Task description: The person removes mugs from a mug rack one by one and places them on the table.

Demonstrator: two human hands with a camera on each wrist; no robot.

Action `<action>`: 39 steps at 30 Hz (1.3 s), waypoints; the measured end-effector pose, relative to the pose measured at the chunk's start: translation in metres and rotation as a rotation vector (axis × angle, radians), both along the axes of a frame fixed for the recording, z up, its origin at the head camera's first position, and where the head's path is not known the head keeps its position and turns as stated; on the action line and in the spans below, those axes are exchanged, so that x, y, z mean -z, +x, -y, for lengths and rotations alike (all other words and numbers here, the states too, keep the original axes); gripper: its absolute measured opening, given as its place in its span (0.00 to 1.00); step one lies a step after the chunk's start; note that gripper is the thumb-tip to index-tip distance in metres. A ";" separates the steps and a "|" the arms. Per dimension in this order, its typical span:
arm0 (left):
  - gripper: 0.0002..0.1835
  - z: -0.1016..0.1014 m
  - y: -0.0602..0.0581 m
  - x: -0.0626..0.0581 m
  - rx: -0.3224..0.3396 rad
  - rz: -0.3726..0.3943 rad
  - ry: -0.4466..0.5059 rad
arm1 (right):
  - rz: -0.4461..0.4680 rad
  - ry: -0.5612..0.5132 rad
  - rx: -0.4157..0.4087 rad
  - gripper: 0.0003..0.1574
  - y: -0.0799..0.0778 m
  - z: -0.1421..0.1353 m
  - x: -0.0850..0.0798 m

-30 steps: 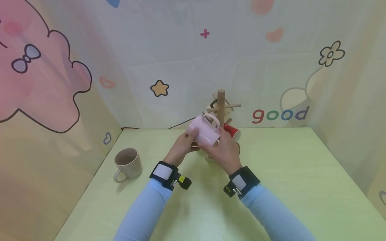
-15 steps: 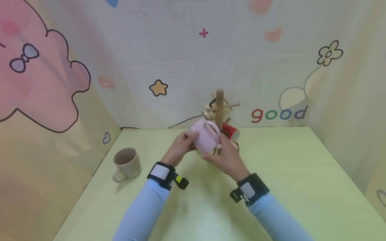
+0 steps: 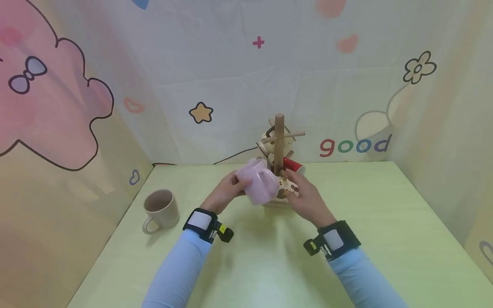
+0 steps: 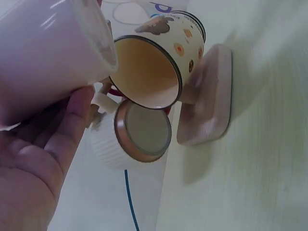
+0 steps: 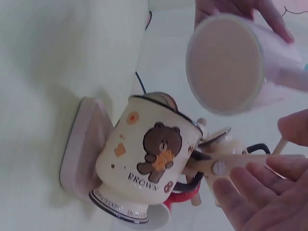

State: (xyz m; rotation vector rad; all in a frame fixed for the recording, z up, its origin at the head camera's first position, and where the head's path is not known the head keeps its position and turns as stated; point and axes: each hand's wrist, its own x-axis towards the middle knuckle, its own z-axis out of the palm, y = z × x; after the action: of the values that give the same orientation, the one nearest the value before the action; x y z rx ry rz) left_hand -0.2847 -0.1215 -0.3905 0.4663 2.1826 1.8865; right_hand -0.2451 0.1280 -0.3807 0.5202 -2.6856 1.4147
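Observation:
My left hand (image 3: 224, 191) grips a pink mug (image 3: 256, 186) by its body, tilted in front of a wooden mug tree (image 3: 279, 141). The mug's handle faces right. My right hand (image 3: 308, 200) is off the mug, fingers loosely bent and close to the tree's post. Near those fingers hangs a cream mug with a brown bear print (image 5: 154, 159), its black handle over a peg. In the left wrist view, a white ribbed mug with a brown base band (image 4: 137, 134) hangs behind it.
A red mug (image 3: 294, 166) hangs at the tree's right, and another cream mug (image 3: 269, 143) sits higher up. The tree's wooden base (image 4: 211, 101) rests on the table. A greyish mug (image 3: 163, 211) stands upright at the left. Behind is a printed curtain (image 3: 231, 77).
My right hand has let go of the pink mug and drawn back to the right. The left hand has brought the mug slightly lower and tilted it further upright.

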 end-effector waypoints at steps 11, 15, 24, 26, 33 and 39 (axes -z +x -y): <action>0.32 0.007 0.006 0.002 0.119 0.010 -0.100 | 0.084 0.023 -0.106 0.39 -0.003 -0.014 -0.001; 0.35 0.009 0.006 0.005 0.174 0.006 -0.097 | 0.141 0.050 -0.159 0.44 -0.003 -0.014 -0.001; 0.38 0.008 0.005 0.008 0.323 0.015 -0.073 | 0.218 0.052 -0.253 0.52 -0.002 -0.010 0.005; 0.38 0.007 0.006 0.008 0.347 0.015 -0.071 | 0.216 0.044 -0.275 0.53 -0.002 -0.009 0.006; 0.37 0.004 0.009 0.007 0.396 0.020 -0.078 | 0.235 -0.003 -0.307 0.54 0.001 -0.008 0.009; 0.35 0.002 0.011 0.006 0.405 0.034 -0.088 | 0.249 -0.061 -0.337 0.50 0.004 -0.006 0.013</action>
State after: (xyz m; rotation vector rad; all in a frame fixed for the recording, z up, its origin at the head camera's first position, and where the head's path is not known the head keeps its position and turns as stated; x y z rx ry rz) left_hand -0.2741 -0.1233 -0.3968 0.7834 1.9570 1.5639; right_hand -0.2407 0.1344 -0.3933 0.8811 -2.8323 1.7437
